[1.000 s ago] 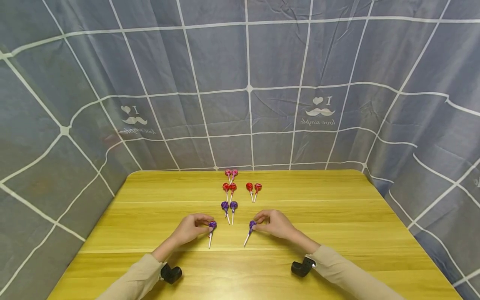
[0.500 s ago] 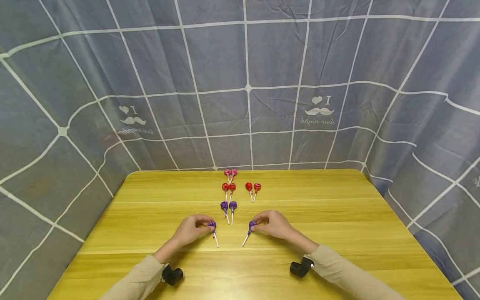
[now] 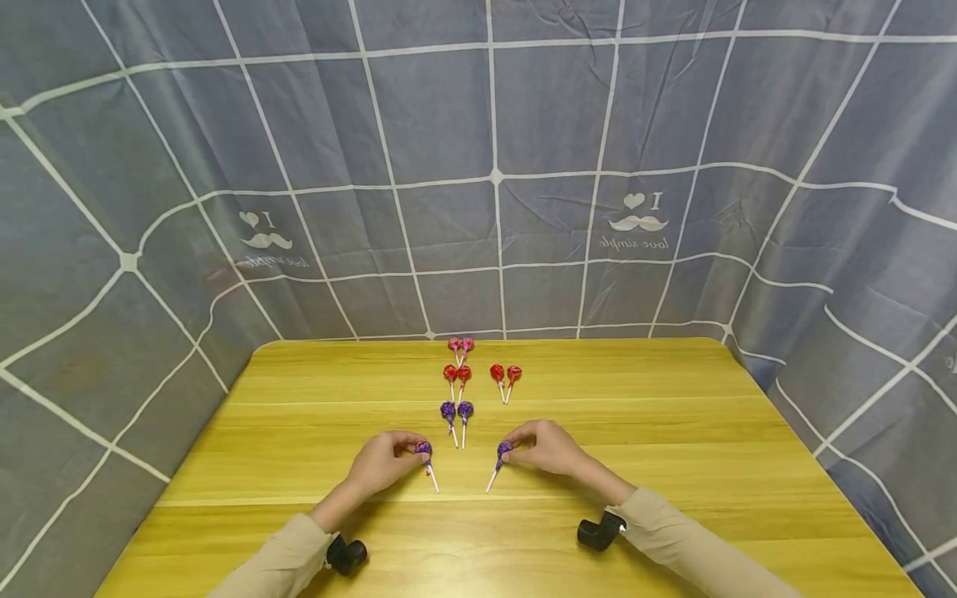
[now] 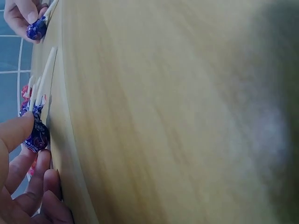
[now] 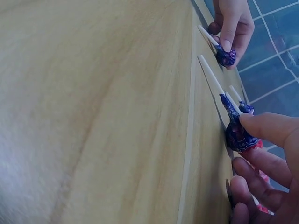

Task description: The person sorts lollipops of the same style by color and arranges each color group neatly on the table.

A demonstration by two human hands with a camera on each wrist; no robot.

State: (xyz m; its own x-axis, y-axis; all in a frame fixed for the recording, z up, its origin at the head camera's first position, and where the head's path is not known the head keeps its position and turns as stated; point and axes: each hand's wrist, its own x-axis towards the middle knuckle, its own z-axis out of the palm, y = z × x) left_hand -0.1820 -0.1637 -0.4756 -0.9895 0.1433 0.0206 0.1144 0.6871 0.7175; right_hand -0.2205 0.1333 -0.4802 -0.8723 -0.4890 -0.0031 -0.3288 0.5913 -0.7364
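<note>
My left hand (image 3: 383, 461) pinches a purple-wrapped lollipop (image 4: 37, 136) by its head between thumb and fingers, its white stick pointing toward me and slightly right. Opposite it, my right hand (image 3: 552, 448) pinches another purple lollipop (image 5: 239, 133) the same way, with the stick slanting toward me and left. Both are held low over the wooden table (image 3: 478, 540), a gap between them. Just beyond the hands lie two purple lollipops (image 3: 465, 409) side by side, heads away from me.
Behind the purple pair lie two red lollipops (image 3: 464, 374), and farther back two pink ones (image 3: 467, 344). Another red pair (image 3: 513, 374) lies to their right, sticks meeting. A grey curtain (image 3: 449, 224) with white lines surrounds the table's back and sides.
The stick of the lollipop in my left hand has swung from pointing slightly left to pointing right. My right hand and the lollipops lying on the table have hardly moved.
</note>
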